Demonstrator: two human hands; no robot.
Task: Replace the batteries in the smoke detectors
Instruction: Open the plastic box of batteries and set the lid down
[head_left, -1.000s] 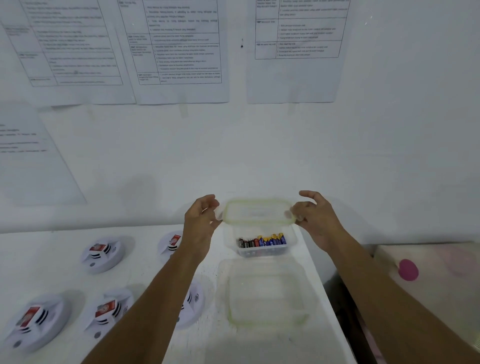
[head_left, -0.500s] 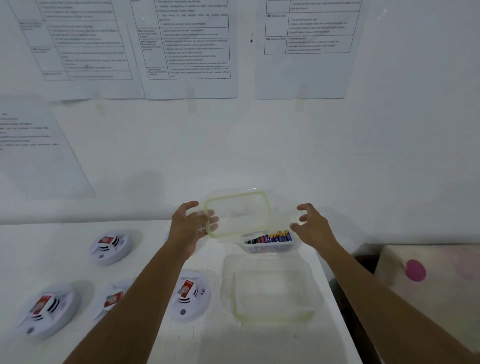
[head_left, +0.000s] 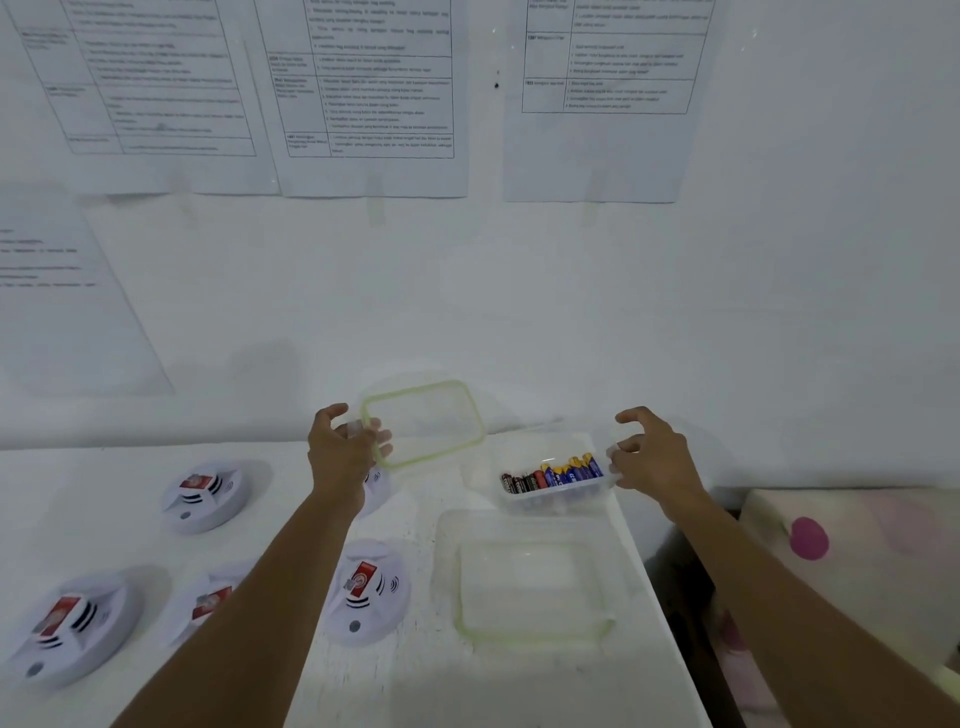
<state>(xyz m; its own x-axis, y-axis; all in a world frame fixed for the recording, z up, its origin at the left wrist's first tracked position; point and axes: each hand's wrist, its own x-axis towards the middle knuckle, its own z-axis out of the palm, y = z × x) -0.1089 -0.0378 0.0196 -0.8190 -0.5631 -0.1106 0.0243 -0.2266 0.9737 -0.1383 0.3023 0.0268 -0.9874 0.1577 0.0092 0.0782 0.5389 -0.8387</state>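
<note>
**Clear plastic, white plastic, paper**

The lid (head_left: 423, 423) above the table's far edge is clear, smooth plastic with a pale green, rubbery-looking seal round its rim. The box (head_left: 558, 498) at the far right corner is the same clear plastic, lightly glossy; the batteries (head_left: 550, 474) in it wear shiny printed wrappers. The larger box (head_left: 530, 587) along the right edge is cloudier plastic, green-rimmed. The smoke detectors (head_left: 366, 597) are smooth white plastic with red paper-like labels. The table (head_left: 415, 686) is matt white, faintly grainy. On the matt wall (head_left: 571, 312) hang paper sheets (head_left: 363, 104).
</note>
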